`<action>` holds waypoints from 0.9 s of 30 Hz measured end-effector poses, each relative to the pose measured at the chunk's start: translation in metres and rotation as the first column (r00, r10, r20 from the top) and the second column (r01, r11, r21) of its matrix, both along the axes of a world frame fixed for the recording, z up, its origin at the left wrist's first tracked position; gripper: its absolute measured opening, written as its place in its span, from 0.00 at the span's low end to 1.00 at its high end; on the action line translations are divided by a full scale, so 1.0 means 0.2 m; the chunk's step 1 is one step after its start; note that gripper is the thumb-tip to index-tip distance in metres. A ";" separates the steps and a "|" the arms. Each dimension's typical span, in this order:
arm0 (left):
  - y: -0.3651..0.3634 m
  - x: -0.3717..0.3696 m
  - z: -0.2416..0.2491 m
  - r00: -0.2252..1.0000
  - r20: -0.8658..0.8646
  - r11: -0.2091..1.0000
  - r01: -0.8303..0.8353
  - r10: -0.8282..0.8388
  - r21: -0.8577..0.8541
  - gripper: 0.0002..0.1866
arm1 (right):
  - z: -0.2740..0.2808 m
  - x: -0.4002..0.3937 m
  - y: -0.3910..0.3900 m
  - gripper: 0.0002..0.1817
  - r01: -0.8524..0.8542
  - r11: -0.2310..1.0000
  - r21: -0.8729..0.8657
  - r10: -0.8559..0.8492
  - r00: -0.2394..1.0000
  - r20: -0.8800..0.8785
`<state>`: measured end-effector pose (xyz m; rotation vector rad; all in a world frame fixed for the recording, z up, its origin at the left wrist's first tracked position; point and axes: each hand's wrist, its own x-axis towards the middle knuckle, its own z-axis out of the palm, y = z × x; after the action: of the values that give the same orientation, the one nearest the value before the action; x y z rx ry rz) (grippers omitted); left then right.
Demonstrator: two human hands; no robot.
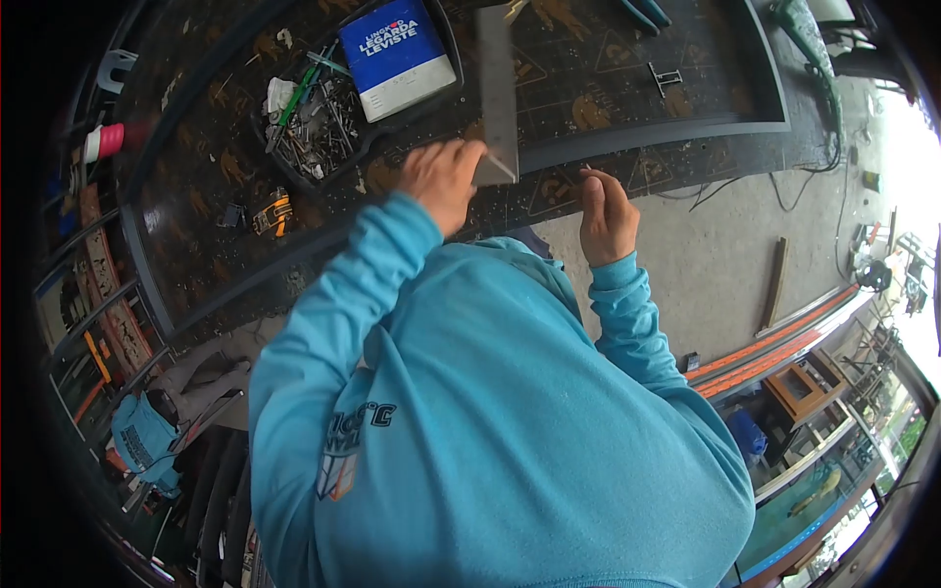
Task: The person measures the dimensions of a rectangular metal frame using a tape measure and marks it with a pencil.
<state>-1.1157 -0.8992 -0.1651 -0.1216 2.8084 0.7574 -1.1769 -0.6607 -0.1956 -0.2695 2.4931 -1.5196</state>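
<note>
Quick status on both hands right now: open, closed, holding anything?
Left hand: closed on the end of the flat metal bar.
Right hand: fingers curled at the panel edge; whether it holds anything cannot be told.

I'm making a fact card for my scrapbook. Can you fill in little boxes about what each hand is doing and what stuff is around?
left hand: presses on the near end of a flat grey metal bar
right hand: fingers curled, pinching something too small to tell
surface: dark patterned panel with a raised frame
tray: screws and small tools
box: blue and white box leaning in the tray
nearby: yellow tape measure
clothing: turquoise long sleeves
</note>
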 end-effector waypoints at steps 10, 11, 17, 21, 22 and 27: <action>-0.60 -0.11 -0.34 0.918 -0.367 0.923 -0.264 0.152 -0.280 0.32 | 0.05 0.12 -0.02 0.06 0.019 0.995 0.094 -0.010 0.995 -0.103; -0.72 -0.03 -0.27 0.928 -0.237 0.893 -0.349 0.287 -0.285 0.34 | 0.04 0.14 0.00 0.08 0.038 0.992 0.119 -0.032 0.998 -0.056; -1.32 0.81 -0.29 0.781 0.258 0.774 -0.402 0.569 -0.490 0.61 | -0.03 0.23 0.04 0.24 0.132 0.980 -0.148 -0.100 0.973 0.208; -1.45 1.09 -0.32 0.815 0.030 0.805 -0.566 0.579 -0.179 0.55 | 0.02 0.25 -0.11 0.27 0.083 0.995 -0.061 -0.069 0.976 0.207; -1.51 1.17 -0.35 0.801 0.028 0.790 -0.583 0.598 -0.188 0.55 | 0.04 0.26 -0.15 0.27 0.061 0.996 -0.069 -0.045 0.976 0.211; -1.82 1.38 -0.46 0.634 -0.212 0.590 -0.772 0.744 -0.237 0.36 | 0.10 0.31 -0.39 0.25 -0.060 0.998 0.038 0.055 0.992 0.114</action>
<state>-0.8391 -1.2628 -0.2567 -1.4699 2.8734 0.4321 -1.1154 -0.7384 -0.1765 -0.2392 2.4043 -1.4190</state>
